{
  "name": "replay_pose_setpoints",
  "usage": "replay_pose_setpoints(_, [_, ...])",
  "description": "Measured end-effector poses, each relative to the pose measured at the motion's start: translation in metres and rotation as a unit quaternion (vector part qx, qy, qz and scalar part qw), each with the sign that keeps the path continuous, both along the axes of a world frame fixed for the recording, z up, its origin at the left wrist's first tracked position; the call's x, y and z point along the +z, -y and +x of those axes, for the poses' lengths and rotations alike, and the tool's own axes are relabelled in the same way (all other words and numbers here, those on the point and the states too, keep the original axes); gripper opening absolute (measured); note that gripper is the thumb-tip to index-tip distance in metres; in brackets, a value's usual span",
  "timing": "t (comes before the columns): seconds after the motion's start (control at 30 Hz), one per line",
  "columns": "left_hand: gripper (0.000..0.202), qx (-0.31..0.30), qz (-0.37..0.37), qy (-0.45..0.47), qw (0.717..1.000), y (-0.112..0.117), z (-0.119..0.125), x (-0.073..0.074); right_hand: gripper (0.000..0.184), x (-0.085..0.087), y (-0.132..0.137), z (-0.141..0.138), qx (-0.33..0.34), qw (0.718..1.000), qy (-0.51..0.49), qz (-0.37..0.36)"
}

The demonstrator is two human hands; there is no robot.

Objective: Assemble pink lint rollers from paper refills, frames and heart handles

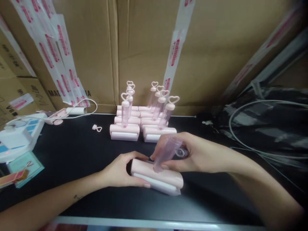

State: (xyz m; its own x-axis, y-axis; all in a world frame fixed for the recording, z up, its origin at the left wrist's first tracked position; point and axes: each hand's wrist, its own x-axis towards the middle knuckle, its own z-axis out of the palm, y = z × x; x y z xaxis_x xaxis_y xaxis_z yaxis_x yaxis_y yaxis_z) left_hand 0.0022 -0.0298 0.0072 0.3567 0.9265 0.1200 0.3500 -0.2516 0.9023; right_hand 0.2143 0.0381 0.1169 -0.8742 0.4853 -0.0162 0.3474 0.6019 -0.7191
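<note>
Your left hand [117,171] gripped the left end of a pale pink roller [166,175], its thumb along the near side and its fingers bent over the far side. That roller lay tilted across the black table [79,157], its right end turned toward 4 o'clock, with a white strip [154,182] showing along its near face. Your right hand [196,150] was closed around a clear pinkish tube [167,151], which leaned toward 1 o'clock with its lower end at the top of the roller; whether the two were joined, I could not tell. A round clear ring [181,152] showed beside the tube, within the curl of your right hand, and I could not tell what it belonged to.

Taking the roller in your hands as the dial's centre, two columns of similar rollers stood beyond it: the left column [124,128] at 11 o'clock and the right column [159,131] at 12. Clear handles rose from them, topped by pink heart-shaped loops.

A loose heart-shaped cap [97,128] lay at 10 o'clock, with a white roll [76,111] farther out the same way. Near 9 o'clock you had a teal packet [32,166] and, just beyond it, a white power strip [36,126]. Cardboard boxes [144,51] rose behind the columns at 12, and a black bag [267,112] sat at 2.
</note>
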Motion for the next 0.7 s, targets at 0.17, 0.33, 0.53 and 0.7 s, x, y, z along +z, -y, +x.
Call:
replay_pose_setpoints(0.17, [0.061, -0.001, -0.003, 0.014, 1.000, 0.001, 0.000, 0.002, 0.021, 0.002, -0.003, -0.006, 0.018, 0.999, 0.043, -0.008])
replay_pose_setpoints(0.33, [0.058, 0.008, 0.001, -0.006, 1.000, 0.001, -0.001, 0.001, 0.023, 0.003, -0.009, -0.008, 0.101, 0.993, 0.049, -0.041])
replay_pose_setpoints(0.53, [0.058, 0.005, 0.000, -0.009, 1.000, 0.002, -0.001, 0.000, 0.021, 0.004, -0.023, -0.009, 0.153, 0.985, 0.041, -0.069])
replay_pose_setpoints(0.7, [0.060, -0.025, -0.008, -0.036, 0.999, -0.005, -0.007, 0.004, 0.022, 0.012, -0.025, -0.019, 0.218, 0.966, 0.085, -0.108])
